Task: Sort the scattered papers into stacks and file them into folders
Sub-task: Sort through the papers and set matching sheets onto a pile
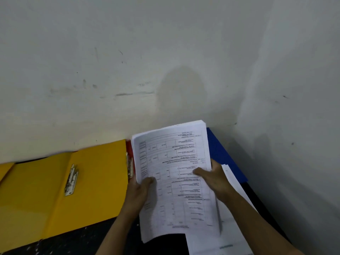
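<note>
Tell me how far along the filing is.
Partly done: both hands, left and right, hold a gathered stack. More papers lie underneath, unsorted. The yellow folder lies open, clip bare; nothing visibly filed yet.

Three folders counted: one yellow folder (pixel 60 183), one red folder (pixel 130 148), one blue folder (pixel 219 150); two paper stacks, held stack (pixel 176 173) and loose stack (pixel 237 227).

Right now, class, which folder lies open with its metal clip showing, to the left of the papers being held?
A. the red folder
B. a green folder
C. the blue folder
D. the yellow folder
D: the yellow folder lies open flat with its metal clip bare, left of the stack of papers that the left hand and right hand hold.
</note>
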